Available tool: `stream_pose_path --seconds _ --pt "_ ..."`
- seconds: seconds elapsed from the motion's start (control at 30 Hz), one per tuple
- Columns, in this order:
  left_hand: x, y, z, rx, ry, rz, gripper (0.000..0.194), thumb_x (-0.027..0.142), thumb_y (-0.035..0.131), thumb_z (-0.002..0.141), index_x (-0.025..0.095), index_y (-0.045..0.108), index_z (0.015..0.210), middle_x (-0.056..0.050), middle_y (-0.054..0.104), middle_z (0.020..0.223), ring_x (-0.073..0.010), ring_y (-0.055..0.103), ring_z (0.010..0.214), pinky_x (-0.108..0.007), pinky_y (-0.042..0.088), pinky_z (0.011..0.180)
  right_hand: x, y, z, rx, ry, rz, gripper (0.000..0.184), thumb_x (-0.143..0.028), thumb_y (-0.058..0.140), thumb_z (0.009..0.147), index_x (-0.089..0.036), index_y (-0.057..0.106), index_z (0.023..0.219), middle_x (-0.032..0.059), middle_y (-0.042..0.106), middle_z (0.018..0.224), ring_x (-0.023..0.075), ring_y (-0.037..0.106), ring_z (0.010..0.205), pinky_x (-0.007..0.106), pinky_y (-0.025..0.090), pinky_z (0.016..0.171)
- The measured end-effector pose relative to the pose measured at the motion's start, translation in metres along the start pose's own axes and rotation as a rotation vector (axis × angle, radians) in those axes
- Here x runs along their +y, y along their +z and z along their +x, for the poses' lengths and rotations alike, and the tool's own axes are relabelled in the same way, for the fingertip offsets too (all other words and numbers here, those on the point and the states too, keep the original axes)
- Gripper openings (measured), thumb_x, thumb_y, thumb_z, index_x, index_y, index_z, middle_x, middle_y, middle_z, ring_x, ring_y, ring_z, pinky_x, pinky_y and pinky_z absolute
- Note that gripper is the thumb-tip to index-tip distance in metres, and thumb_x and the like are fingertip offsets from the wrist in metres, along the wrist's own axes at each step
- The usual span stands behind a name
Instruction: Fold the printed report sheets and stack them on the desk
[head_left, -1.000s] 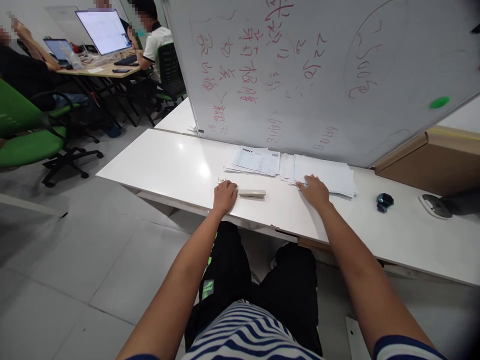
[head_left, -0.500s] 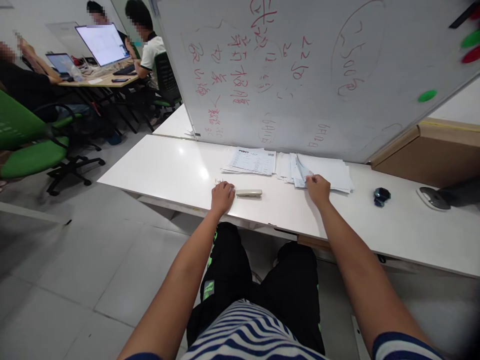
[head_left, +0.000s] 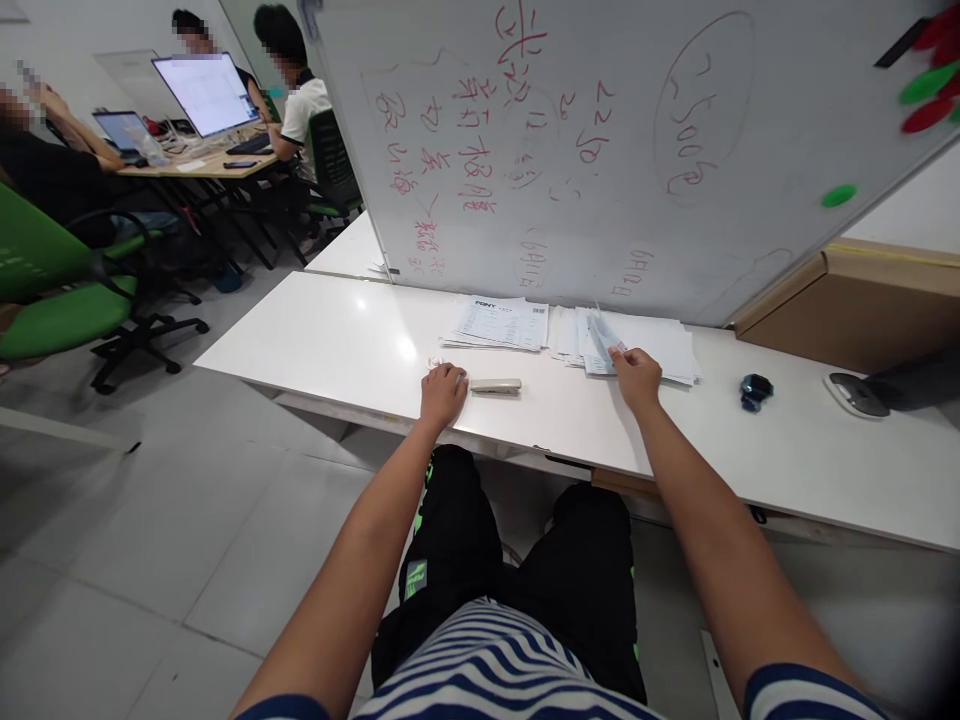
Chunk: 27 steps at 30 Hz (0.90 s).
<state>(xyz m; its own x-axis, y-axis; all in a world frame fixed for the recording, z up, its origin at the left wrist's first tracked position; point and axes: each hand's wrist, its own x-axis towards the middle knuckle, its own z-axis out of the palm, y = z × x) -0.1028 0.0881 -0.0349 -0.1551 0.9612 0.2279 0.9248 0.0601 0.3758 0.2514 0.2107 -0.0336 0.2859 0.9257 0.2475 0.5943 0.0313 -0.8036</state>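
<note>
My right hand (head_left: 639,376) pinches the near edge of a sheet of paper (head_left: 600,335), which stands tilted and curled over a pile of white papers (head_left: 660,345). My left hand (head_left: 444,393) lies on the white tabletop with its fingers loosely bent; what is under the fingertips is hidden. Just past those fingers are small whitish bits (head_left: 435,362), too small to name. A beige stapler (head_left: 495,386) lies right beside my left hand, untouched by my right. Behind it rests a stack of printed sheets (head_left: 501,322) with "PONY" at the top.
A whiteboard (head_left: 555,150) with red writing stands along the desk's back edge. Further right are a dark small object (head_left: 755,391), a grey and white device (head_left: 859,395) and a cardboard box (head_left: 832,300). People sit at another desk (head_left: 202,172) at the far left.
The sheet in my right hand has bent a little further up and its top edge has shifted. My left hand stays in place. The view has shifted slightly.
</note>
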Motion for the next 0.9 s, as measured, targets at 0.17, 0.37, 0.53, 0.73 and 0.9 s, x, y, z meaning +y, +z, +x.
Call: stream_pose_path --seconds 0.17,0.37,0.53,0.73,0.9 --pt "0.000 0.000 0.000 -0.003 -0.001 0.002 0.024 0.033 0.045 0.090 0.026 0.059 0.107 -0.008 0.054 0.121 -0.0258 0.046 0.117 -0.041 0.035 0.097 -0.009 -0.008 -0.007 0.013 -0.013 -0.041 0.032 -0.051 0.059 0.075 -0.020 0.059 0.067 0.0006 0.061 0.069 0.0161 0.050 0.066 0.028 0.038 0.065" --pt "-0.001 -0.001 0.001 -0.011 -0.003 0.002 0.024 0.033 0.044 0.090 0.026 0.060 0.108 -0.009 0.054 0.121 -0.0257 0.046 0.116 -0.040 0.035 0.097 -0.025 -0.022 -0.016 0.155 -0.095 -0.002 0.034 -0.051 0.054 0.080 -0.018 0.061 0.077 0.0044 0.065 0.081 0.0179 0.057 0.074 0.031 0.045 0.072" --pt "-0.003 0.003 0.000 0.022 0.025 0.021 0.023 0.034 0.045 0.090 0.026 0.060 0.106 -0.008 0.056 0.119 -0.0266 0.048 0.114 -0.041 0.037 0.094 -0.024 -0.051 -0.027 0.514 -0.043 0.293 0.039 -0.056 0.042 0.087 -0.019 0.052 0.097 0.0072 0.063 0.095 0.0196 0.062 0.084 0.034 0.053 0.068" --pt "-0.008 0.002 0.004 0.059 0.025 -0.022 0.021 0.031 0.048 0.087 0.023 0.062 0.100 -0.008 0.060 0.112 -0.0269 0.052 0.110 -0.041 0.039 0.093 0.021 -0.083 -0.052 0.629 0.402 0.650 0.029 -0.039 0.046 0.086 -0.024 0.039 0.109 0.0099 0.059 0.109 0.0199 0.066 0.088 0.038 0.057 0.067" --pt "0.010 -0.011 -0.015 0.169 -0.018 -0.339 0.036 0.034 0.045 0.090 0.018 0.050 0.122 -0.010 0.060 0.115 -0.0218 0.058 0.102 -0.038 0.043 0.092 0.017 -0.101 -0.099 0.543 0.449 0.871 0.029 -0.030 0.057 0.079 -0.024 0.043 0.103 0.0013 0.065 0.093 0.0132 0.066 0.074 0.034 0.057 0.068"
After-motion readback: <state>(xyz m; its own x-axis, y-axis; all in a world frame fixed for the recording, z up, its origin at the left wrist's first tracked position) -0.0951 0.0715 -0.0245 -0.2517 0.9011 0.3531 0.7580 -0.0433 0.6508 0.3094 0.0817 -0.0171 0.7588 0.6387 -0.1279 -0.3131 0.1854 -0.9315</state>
